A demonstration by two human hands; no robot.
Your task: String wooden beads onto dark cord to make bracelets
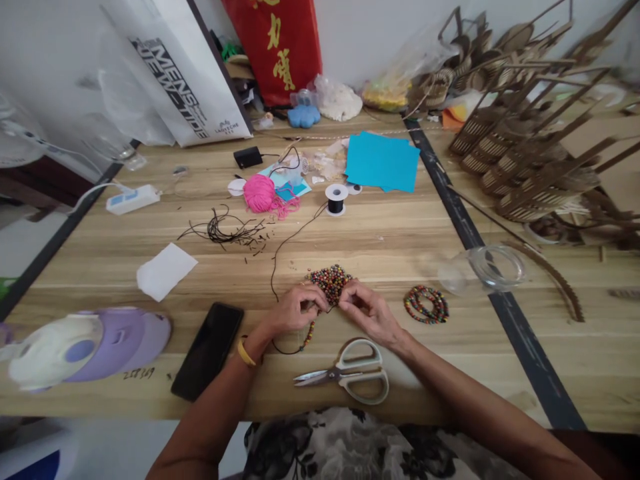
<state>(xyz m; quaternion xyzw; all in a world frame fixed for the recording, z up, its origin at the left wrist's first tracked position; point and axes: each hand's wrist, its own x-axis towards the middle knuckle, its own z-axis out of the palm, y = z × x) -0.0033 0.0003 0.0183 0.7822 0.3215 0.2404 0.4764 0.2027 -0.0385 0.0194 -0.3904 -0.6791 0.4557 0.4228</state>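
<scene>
Black cord (274,267) runs from a white spool (336,200) down to my left hand (301,306), whose thumb and fingers are pinched on the cord near its end. A short row of colored beads (309,335) hangs on the cord below that hand. My right hand (361,305) is at the right edge of a pile of small multicolored beads (330,280), thumb and fingertips pressed together; what lies between them is too small to make out. Scissors (340,375) lie below the hands. Finished-looking bead strands (427,305) are coiled to the right.
A black phone (208,350), white paper (165,271) and a purple-white device (100,347) lie left. Farther back are cut black cords (225,230), pink yarn (259,193) and blue sheets (383,162). Brown baskets (520,180) and clear tubing (497,269) are at right.
</scene>
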